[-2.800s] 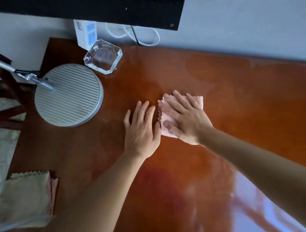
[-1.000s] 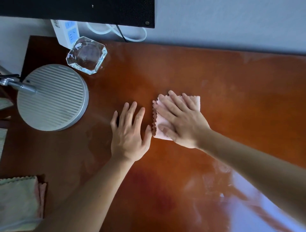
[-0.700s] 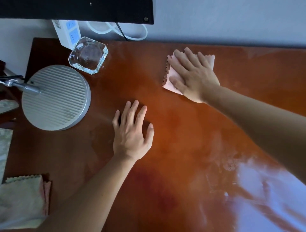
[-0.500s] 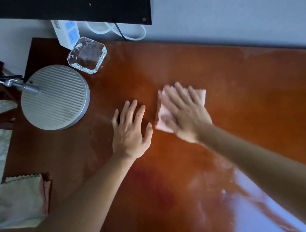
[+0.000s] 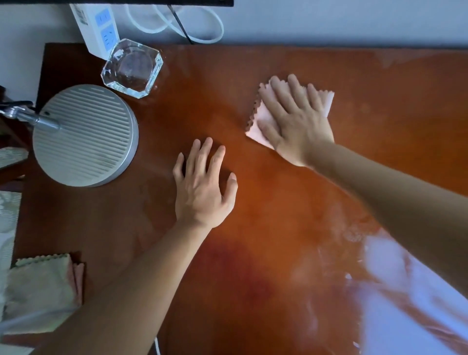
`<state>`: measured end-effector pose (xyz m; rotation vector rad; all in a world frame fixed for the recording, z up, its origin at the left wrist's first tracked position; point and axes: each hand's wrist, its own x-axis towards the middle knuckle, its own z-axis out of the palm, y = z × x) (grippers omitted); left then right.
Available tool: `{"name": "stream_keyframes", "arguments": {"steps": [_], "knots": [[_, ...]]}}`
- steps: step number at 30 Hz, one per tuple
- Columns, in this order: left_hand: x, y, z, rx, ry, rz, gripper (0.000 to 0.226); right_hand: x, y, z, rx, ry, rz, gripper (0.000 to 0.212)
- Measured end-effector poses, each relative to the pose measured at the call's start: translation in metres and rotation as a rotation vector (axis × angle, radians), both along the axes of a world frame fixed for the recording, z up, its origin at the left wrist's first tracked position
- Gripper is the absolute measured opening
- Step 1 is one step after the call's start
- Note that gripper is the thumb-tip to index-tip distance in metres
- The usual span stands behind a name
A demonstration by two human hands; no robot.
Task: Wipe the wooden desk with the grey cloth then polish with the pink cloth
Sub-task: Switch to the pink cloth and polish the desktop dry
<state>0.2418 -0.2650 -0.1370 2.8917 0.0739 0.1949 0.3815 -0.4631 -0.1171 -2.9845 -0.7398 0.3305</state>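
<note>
2 flat hands, polishing risk
Our right hand presses the pink cloth; a leftward stroke could bump the glass dish.

This looks like a home study or a small office corner — a glossy reddish wooden desk pushed against a plain pale wall. At the desk's far left corner stand a white power strip with looped white cable, a glass ashtray and a round ribbed lamp base — with a dark screen edge above the desk's far edge.
</note>
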Motion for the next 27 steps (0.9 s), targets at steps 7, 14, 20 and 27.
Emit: {"name": "stream_keyframes", "arguments": {"steps": [7,14,20,27], "knots": [[-0.001,0.000,0.001,-0.017,0.005,-0.007,0.056,-0.155,-0.011,-0.003,0.029,0.100,0.284,0.068],[0.001,0.001,-0.001,-0.016,0.011,-0.011,0.057,-0.071,0.007,0.000,-0.053,0.036,0.110,0.071],[0.002,0.002,0.002,-0.062,0.020,-0.019,0.058,-0.094,0.020,0.000,-0.046,0.009,-0.006,0.071],[-0.003,0.005,0.008,-0.139,0.048,-0.059,0.059,-0.231,0.016,0.000,-0.031,0.100,0.067,0.069]]}}
